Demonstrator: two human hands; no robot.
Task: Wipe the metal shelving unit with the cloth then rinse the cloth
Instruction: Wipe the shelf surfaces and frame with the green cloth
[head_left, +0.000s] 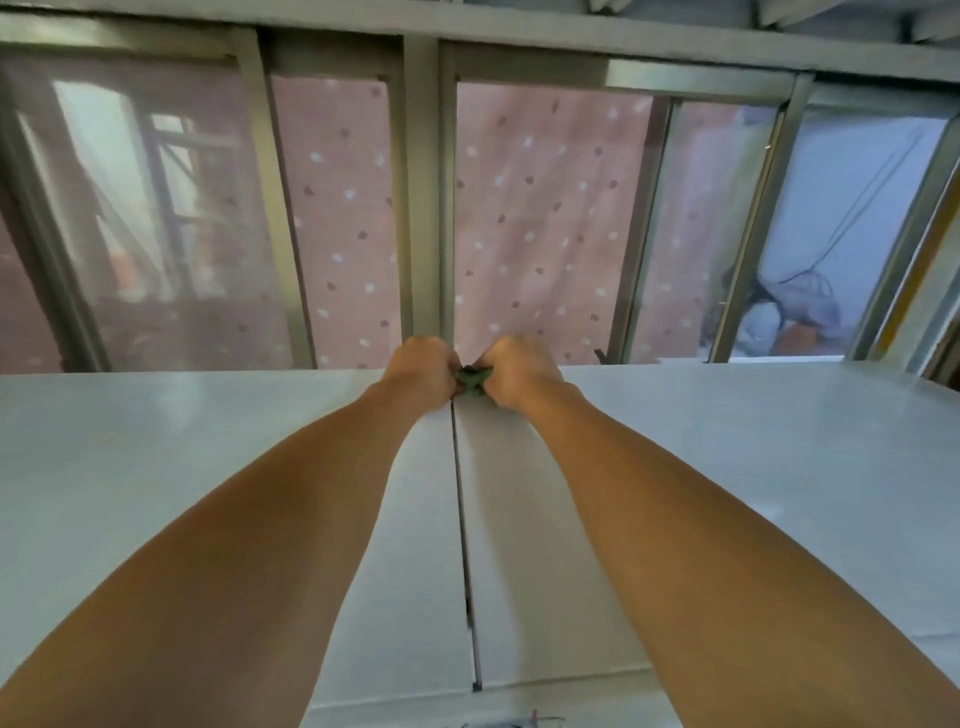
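Both my arms reach forward over the pale grey top of the metal shelving unit (727, 467). My left hand (421, 371) and my right hand (519, 371) meet at the far edge of that top, above the seam between its two panels. A small dark green cloth (470, 382) is bunched between them; both hands grip it with curled fingers, and most of it is hidden inside the fists.
A dark seam (465, 519) runs down the middle of the unit's top. Behind the far edge stand grey-framed sliding windows (423, 208) with a pink dotted curtain (540, 218). Clutter shows behind the right pane (795, 312).
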